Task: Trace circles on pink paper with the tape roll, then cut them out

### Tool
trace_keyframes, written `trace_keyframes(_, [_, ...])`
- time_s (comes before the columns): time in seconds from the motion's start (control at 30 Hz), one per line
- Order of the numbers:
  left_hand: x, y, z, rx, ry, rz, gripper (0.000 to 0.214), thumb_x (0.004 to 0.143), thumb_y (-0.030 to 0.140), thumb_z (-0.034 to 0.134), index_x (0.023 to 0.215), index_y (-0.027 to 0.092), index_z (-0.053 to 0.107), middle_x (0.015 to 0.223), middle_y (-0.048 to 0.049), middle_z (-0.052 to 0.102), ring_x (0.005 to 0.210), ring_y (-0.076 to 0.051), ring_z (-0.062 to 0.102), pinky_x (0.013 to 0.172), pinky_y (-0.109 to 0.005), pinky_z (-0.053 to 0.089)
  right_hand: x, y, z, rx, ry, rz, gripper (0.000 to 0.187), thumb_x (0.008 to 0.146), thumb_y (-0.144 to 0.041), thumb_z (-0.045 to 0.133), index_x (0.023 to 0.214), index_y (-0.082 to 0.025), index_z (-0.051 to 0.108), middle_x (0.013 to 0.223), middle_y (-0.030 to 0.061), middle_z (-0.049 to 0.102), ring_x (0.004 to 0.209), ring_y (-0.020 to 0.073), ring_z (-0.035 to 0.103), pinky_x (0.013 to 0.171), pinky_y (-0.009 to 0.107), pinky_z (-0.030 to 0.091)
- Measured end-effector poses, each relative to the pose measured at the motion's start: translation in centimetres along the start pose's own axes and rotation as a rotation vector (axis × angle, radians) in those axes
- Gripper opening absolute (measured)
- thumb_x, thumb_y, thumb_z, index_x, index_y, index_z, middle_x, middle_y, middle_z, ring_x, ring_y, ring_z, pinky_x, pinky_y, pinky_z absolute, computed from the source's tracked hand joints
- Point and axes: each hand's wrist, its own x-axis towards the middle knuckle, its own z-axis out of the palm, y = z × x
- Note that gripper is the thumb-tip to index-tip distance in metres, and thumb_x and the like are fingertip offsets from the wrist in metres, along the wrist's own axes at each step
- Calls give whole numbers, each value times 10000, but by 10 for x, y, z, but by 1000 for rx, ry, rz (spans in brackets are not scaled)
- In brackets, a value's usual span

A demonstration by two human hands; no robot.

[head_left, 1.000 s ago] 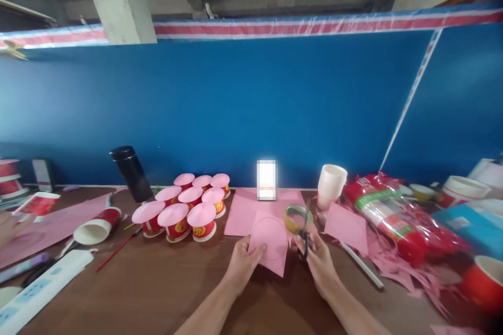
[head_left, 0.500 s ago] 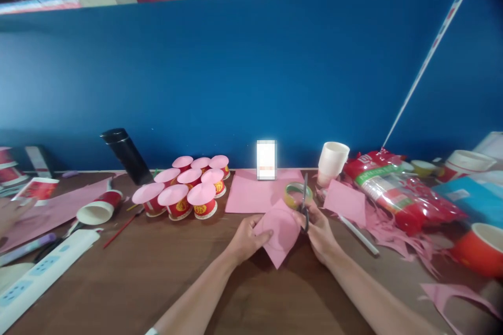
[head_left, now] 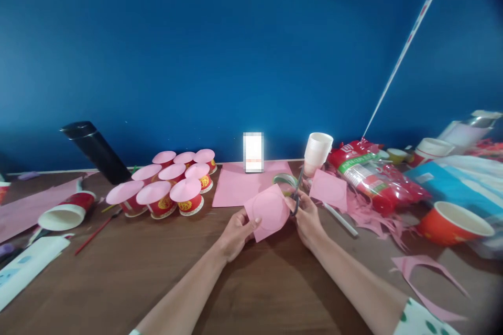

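Note:
My left hand (head_left: 236, 231) pinches the lower left edge of a pink paper square (head_left: 268, 210) that has a circle drawn on it, holding it up off the brown table (head_left: 157, 282). My right hand (head_left: 306, 217) grips dark scissors (head_left: 297, 191), whose blades point up and away at the paper's right edge. Just behind the scissors lies a roll of tape (head_left: 285, 180) on a larger pink sheet (head_left: 239, 186).
Several upturned red cups with pink paper discs (head_left: 168, 188) stand at the left. A black flask (head_left: 96, 152), a tipped cup (head_left: 65, 212), a power strip (head_left: 23, 269), a white cup stack (head_left: 317, 151), a red packet (head_left: 373, 178), an orange bowl (head_left: 451, 222) and pink scraps (head_left: 428, 277) surround me.
The view has tilted down toward the table. The pink square has been turned and lifted between my hands, and the scissors have stayed at its right edge.

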Motion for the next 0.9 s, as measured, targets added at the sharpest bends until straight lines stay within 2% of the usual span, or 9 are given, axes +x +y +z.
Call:
trace_keyframes(0.13, [2, -4, 0, 51, 69, 32, 554, 611, 286, 756, 1103, 101, 582, 1031, -129, 662, 952, -262, 601, 837, -391, 466, -2, -1, 3, -61, 20, -55, 435, 593, -367, 755, 956, -184, 599, 744, 8, 658, 610, 146, 557, 489, 220, 402])
trace_keyframes(0.4, [5, -8, -6, 104, 197, 126, 495, 607, 343, 747, 1006, 70, 637, 873, -113, 699, 816, -241, 637, 795, -371, 478, -8, -10, 11, -73, -1, -80, 390, 587, -294, 765, 932, -198, 612, 750, -1, 665, 628, 142, 570, 568, 243, 440])
trace_keyframes(0.63, [2, -3, -2, 303, 127, 144, 467, 602, 340, 743, 975, 71, 663, 839, -94, 705, 853, -262, 622, 783, -359, 482, -7, -6, 10, -55, 17, -87, 396, 582, -263, 772, 929, -202, 591, 752, 4, 663, 679, 159, 591, 594, 250, 460])
trace_keyframes(0.77, [4, -6, -4, 262, 183, 128, 448, 609, 332, 741, 957, 61, 668, 821, -97, 708, 823, -258, 631, 770, -351, 482, -8, -8, 12, -106, 3, -102, 388, 607, -287, 756, 943, -200, 583, 760, 6, 648, 636, 140, 571, 587, 248, 462])
trace_keyframes(0.9, [5, -6, -4, 77, 259, 126, 450, 606, 306, 752, 973, 65, 652, 871, -114, 704, 836, -248, 638, 769, -339, 491, -7, -3, 10, -219, -82, -139, 384, 666, -318, 707, 996, -195, 554, 740, 3, 623, 615, 136, 552, 603, 258, 462])
